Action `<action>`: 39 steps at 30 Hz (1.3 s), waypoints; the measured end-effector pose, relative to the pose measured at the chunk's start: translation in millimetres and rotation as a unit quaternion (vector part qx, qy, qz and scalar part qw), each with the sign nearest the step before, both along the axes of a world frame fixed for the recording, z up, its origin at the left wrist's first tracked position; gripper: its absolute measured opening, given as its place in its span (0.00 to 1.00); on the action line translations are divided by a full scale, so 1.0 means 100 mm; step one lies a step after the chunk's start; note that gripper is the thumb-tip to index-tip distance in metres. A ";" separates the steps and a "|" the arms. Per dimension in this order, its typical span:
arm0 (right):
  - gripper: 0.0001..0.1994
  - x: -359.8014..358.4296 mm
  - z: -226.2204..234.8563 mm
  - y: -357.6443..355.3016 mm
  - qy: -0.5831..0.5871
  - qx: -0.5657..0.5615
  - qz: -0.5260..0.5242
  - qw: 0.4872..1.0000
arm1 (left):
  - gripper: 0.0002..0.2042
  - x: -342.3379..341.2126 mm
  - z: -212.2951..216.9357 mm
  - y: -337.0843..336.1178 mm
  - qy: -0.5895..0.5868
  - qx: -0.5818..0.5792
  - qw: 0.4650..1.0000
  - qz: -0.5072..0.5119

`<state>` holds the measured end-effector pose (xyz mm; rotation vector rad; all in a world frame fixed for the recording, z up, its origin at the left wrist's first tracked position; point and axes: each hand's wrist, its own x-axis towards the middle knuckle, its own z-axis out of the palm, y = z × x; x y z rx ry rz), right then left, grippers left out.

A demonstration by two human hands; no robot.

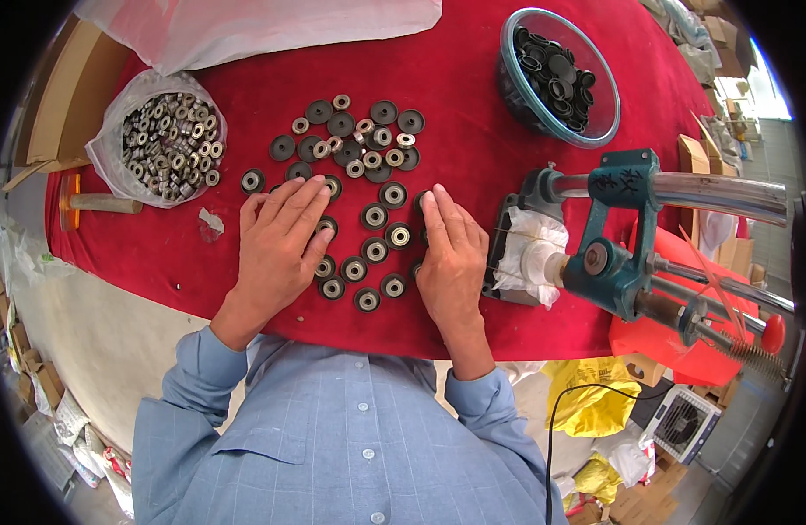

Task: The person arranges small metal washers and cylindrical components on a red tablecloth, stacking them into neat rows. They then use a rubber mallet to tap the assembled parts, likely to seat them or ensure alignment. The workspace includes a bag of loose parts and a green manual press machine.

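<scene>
both flat, open hands, left hand (pixel 280 236) and right hand (pixel 451 254), are laid beside the black discs (pixel 374 216) left of the hand press (pixel 613 236), nothing being gripped.

a red-covered desk (pixel 473 96) carries scattered black discs (pixel 374 216) and small metal rings (pixel 372 160). also on it: a glass bowl (pixel 595 131), a plastic bag (pixel 114 114) and a teal hand press (pixel 622 236).

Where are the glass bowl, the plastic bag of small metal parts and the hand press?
glass bowl (pixel 606 92): head view, on its right rim.
plastic bag of small metal parts (pixel 107 162): head view, on its left wall.
hand press (pixel 626 184): head view, on its teal frame.
</scene>
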<state>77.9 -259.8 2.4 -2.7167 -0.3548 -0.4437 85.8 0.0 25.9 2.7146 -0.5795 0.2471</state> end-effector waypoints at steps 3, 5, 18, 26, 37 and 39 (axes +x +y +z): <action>0.32 0.00 -0.03 -0.06 0.002 0.023 0.018 1.000 | 0.25 -0.01 0.00 0.00 0.005 -0.007 1.000 0.008; 0.32 0.00 -0.02 -0.07 -0.003 0.021 0.023 1.000 | 0.24 0.00 0.01 -0.01 0.006 -0.005 1.000 0.008; 0.32 -0.08 -0.01 0.09 0.007 -0.012 -0.026 1.000 | 0.22 -0.02 -0.03 -0.04 -0.037 -0.014 0.999 0.018; 0.29 -0.04 0.00 0.03 0.011 0.055 -0.026 0.998 | 0.24 -0.03 -0.08 -0.02 -0.040 -0.033 0.999 -0.007; 0.15 0.67 0.25 0.37 0.015 0.059 -0.011 0.998 | 0.19 -0.13 -0.03 0.02 0.015 -0.144 0.988 -0.058; 0.15 0.73 0.22 0.41 0.016 0.014 -0.021 1.000 | 0.16 -0.07 0.00 0.11 -0.024 -0.172 0.984 -0.037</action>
